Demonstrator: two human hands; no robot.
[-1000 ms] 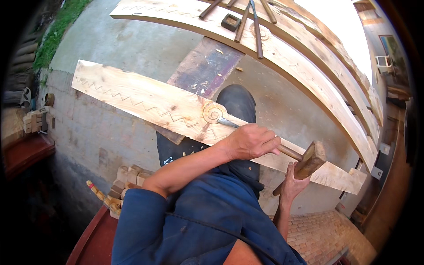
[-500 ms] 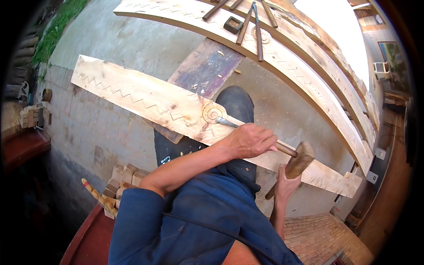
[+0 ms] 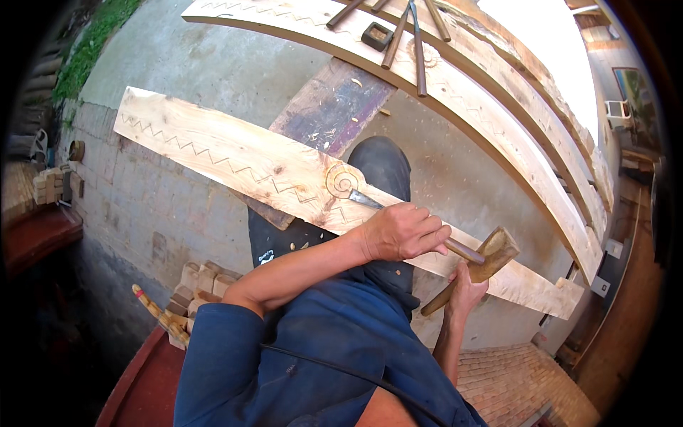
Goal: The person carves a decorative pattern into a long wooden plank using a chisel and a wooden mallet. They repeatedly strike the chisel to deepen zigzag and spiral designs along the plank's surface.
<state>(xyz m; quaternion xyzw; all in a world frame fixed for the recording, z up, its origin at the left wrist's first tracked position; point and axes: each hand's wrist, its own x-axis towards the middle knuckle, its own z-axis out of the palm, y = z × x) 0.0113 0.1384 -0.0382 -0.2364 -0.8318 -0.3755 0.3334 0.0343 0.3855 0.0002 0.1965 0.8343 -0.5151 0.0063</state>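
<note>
A long pale board (image 3: 213,153) lies across my lap, marked with a zigzag line and a carved spiral (image 3: 343,181). My left hand (image 3: 405,232) is closed around a wood-carving chisel (image 3: 366,199), whose metal blade rests at the lower edge of the spiral. The chisel's wooden handle sticks out past my fist to the right. My right hand (image 3: 467,287) grips a wooden mallet (image 3: 496,255) by its handle, with the mallet head right by the chisel's butt end; whether they touch I cannot tell.
Beyond, a long plank (image 3: 491,128) carries several carving tools (image 3: 420,67) and a small dark square box (image 3: 376,35). A worn bench board (image 3: 331,107) passes beneath my workpiece. Stacked wooden blocks (image 3: 203,285) stand at lower left. Wood chips lie about.
The mallet has tilted, its head shifting slightly right and its handle end swinging left. My right hand has turned with it. The left hand and chisel stay nearly in place.
</note>
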